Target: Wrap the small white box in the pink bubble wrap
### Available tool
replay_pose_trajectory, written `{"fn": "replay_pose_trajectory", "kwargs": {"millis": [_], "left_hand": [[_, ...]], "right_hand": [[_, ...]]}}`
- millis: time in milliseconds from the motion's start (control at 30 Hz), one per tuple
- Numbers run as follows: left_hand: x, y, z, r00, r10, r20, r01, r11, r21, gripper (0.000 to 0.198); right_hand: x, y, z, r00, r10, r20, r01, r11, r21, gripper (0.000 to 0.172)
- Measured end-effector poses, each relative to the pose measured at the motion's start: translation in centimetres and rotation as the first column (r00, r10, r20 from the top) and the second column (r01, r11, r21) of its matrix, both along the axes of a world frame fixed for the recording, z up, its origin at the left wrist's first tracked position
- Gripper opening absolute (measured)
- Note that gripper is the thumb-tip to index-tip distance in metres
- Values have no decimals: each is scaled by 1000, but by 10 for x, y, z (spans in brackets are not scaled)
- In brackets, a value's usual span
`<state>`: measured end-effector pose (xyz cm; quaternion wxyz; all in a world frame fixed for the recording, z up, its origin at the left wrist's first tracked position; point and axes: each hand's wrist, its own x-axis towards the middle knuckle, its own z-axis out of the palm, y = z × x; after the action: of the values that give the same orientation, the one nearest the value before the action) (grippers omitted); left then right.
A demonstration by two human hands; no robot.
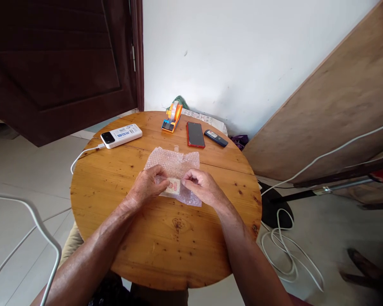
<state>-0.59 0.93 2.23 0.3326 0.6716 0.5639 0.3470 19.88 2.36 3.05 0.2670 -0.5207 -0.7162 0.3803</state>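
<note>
A sheet of bubble wrap (pixel 175 163) lies flat in the middle of a round wooden table (pixel 166 238). On its near part rests a small flat packet (pixel 173 187) with a red mark. My left hand (pixel 148 185) pinches the packet's left end, fingers curled. My right hand (pixel 200 185) pinches its right end, fingers also curled. Both hands rest on the bubble wrap.
At the table's far side lie a white power bank (pixel 121 135) with a white cable (pixel 83 155), an orange tape dispenser (pixel 172 117), a red phone (pixel 195 134) and a dark small phone (pixel 215 138). A wooden board (pixel 338 102) leans at right; coiled cable (pixel 284 250) lies on the floor.
</note>
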Motion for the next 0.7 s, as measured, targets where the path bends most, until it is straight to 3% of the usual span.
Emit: {"fn": "replay_pose_trajectory", "kwargs": {"millis": [233,300,367,467,533,700], "left_hand": [[-1,2,-3,1000,-6,11,6,1000,15,9],[-1,2,-3,1000,-5,11,5,1000,6,9],[0,2,-2,1000,-7,11,7,1000,-1,9],[0,3,-1,1000,-16,15,16,1000,-3,10],[-1,3,-1,1000,-19,23,20,1000,-6,11],[1,4,-2,999,-20,43,20,1000,-17,12]], "right_hand": [[2,1,-7,999,-37,1,37,998,59,9],[1,-1,-7,998,-54,20,50,987,153,5],[-3,-6,-3,993,-89,76,55,928,368,5],[-13,-18,6,962,-141,235,-46,760,648,14],[-20,-26,11,933,-126,337,-157,700,697,18],[-27,-32,9,874,1,485,-363,663,654,16]]}}
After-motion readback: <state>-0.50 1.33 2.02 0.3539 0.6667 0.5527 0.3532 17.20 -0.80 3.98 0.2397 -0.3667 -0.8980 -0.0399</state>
